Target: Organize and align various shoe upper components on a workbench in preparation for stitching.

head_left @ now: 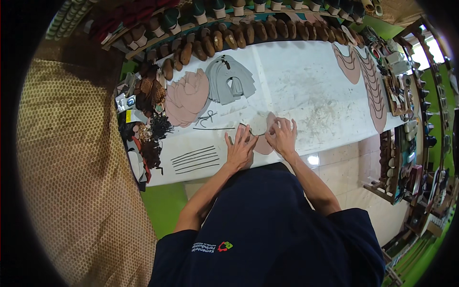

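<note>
While you lean over the white worktable (296, 76), both your hands sit flat on a pink leather piece (266, 130) right at the near edge, pretty much in front of your chest. Your left hand (240, 149) has its fingers spread apart and pressed down on the left side of the piece, and a thin dark strip (215, 128) runs off to the left from just by the fingertips. Your right hand (283, 137) is on the right side, fingers fanned out too, nothing pinched that I can see. The two hands are just beside each other, nearly touching. More dark strips (195, 160) lie in a row left of your left hand. Further back you've got a stack of pink cutouts (187, 98) next to a stack of grey cutouts (228, 85), and brown shoe lasts (248, 33) lined up along the far edge
</note>
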Tool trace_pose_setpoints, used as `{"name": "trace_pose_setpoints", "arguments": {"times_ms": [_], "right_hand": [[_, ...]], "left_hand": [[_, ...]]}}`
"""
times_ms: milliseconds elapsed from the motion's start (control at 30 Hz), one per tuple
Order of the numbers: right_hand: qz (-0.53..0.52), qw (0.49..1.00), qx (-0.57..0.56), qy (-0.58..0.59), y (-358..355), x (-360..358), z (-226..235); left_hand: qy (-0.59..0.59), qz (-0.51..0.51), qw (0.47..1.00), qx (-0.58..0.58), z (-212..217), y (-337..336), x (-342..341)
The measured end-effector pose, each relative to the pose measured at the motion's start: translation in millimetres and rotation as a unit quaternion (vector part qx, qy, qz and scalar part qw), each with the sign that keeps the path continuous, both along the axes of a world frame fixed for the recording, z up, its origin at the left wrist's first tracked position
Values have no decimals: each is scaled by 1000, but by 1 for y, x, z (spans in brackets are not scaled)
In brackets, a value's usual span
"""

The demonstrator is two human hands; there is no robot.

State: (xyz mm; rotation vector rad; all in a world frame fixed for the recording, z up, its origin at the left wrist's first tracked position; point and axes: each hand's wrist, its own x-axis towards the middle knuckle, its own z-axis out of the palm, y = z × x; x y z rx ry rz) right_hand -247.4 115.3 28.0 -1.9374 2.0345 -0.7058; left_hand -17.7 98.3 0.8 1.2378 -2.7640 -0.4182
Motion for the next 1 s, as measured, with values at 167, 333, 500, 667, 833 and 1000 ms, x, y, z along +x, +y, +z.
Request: {"name": "trace_pose_setpoints", "arguments": {"times_ms": [167,333,500,667,833,1000], "right_hand": [[-17,999,-5,-29,27,-4,-1],[0,1000,19,-15,43,-4,-17],[25,999,35,33,32,-9,-10],[27,991,-2,130,7,-31,-9],[58,981,-12,183,1,-39,-19],[-3,998,24,65,7,-43,-15]], "left_hand": [[7,19,1000,3,1,3,-3],[14,26,999,16,5,4,-8],[-3,18,1000,7,-4,7,-2],[6,5,1000,-2,-6,4,-4],[9,8,1000,-4,-3,4,-8],[30,46,998,7,-4,11,-8]]}}
